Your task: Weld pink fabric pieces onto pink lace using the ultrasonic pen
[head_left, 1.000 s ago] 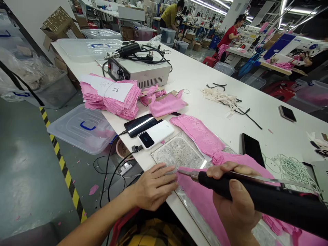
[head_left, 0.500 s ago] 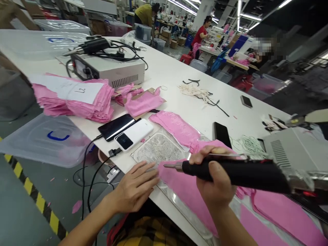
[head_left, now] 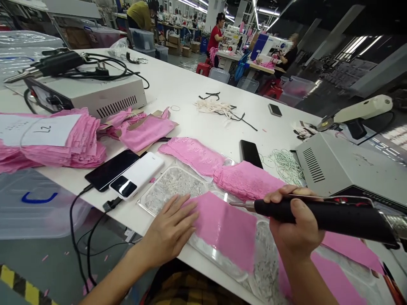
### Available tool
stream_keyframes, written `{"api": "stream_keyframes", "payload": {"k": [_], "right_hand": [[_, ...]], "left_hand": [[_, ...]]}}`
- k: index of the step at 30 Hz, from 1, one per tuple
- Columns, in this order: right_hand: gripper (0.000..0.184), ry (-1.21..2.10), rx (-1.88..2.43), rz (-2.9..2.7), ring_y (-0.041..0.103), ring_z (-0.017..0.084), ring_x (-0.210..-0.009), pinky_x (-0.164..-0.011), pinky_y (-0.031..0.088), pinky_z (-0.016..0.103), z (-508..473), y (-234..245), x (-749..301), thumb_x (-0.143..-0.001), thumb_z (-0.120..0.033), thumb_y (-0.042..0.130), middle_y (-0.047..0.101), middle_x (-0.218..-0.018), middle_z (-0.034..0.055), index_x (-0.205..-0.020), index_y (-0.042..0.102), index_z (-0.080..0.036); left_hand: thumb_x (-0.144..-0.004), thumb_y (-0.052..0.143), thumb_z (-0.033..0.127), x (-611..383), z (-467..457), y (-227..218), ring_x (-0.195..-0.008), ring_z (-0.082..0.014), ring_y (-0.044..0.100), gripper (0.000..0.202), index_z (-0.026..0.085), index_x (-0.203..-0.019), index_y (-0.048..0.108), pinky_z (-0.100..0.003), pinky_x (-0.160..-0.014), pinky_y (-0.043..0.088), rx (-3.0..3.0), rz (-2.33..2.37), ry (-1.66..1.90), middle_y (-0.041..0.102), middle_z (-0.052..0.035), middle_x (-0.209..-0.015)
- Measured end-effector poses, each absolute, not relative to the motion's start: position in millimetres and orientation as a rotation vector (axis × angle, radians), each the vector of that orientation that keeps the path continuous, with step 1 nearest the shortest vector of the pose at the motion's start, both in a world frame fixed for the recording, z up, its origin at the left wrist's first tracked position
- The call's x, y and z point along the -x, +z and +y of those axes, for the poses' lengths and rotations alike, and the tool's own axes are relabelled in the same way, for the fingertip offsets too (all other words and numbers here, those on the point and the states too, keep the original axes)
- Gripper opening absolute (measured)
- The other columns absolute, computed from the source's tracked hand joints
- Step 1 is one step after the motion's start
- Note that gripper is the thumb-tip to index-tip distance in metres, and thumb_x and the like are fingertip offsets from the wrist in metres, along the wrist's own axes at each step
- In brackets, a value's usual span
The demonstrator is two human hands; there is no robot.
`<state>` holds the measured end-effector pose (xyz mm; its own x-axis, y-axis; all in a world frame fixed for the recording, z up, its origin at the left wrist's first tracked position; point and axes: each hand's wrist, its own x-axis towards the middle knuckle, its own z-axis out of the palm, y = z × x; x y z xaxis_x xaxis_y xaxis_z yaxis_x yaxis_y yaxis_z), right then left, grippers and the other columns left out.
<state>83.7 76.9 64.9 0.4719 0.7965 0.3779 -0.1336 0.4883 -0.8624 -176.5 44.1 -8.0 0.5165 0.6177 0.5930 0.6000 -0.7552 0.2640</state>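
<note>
Pink cloth (head_left: 224, 233) is touched by the flat, open left hand (head_left: 173, 231); a black tool (head_left: 330, 216) is gripped by the right hand (head_left: 297, 220). Far beyond both, pink material (head_left: 295, 90) is held in a clear bin (head_left: 305, 82).

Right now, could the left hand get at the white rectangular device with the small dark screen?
Probably yes. The left hand, spread with its fingertips on the flat pink fabric piece, is close by, and nothing seems to lie over the white rectangular device or stand between them.
</note>
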Motion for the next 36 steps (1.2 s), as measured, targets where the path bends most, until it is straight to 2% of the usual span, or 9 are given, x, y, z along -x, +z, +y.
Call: {"api": "stream_keyframes", "payload": {"k": [20,26,36], "right_hand": [[0.014,0.684,0.864,-0.946,0.057,0.012,-0.059,-0.056,0.053,0.031,84,55,-72,-0.073,-0.023,0.069,0.058,-0.077,-0.002,-0.079,0.057,-0.021],[0.014,0.703,0.843,-0.943,0.058,0.012,-0.059,-0.057,0.054,0.032,84,58,-71,-0.074,-0.024,0.07,0.059,-0.078,-0.0023,-0.08,0.058,-0.021],[0.011,0.647,0.863,-0.945,0.057,0.012,-0.057,-0.053,0.053,0.031,71,69,-97,-0.072,-0.021,0.067,0.057,-0.077,-0.0015,-0.08,0.06,-0.02]], "left_hand": [[-0.097,0.053,0.013,182,39,-8,-0.143,-0.0293,0.04,0.03,0.013,-0.125,0.063,-0.052,-0.122,0.026,-2.721,1.104,1.018,0.065,-0.0104,-0.131],[-0.097,0.053,0.013,183,42,-9,-0.143,-0.0276,0.04,0.032,0.016,-0.127,0.062,-0.05,-0.122,0.026,-2.733,1.095,1.036,0.065,-0.0085,-0.132],[-0.095,0.053,0.008,182,41,-5,-0.145,-0.0278,0.037,0.032,0.013,-0.125,0.061,-0.049,-0.122,0.025,-2.737,1.081,1.043,0.064,-0.0107,-0.132]]}}
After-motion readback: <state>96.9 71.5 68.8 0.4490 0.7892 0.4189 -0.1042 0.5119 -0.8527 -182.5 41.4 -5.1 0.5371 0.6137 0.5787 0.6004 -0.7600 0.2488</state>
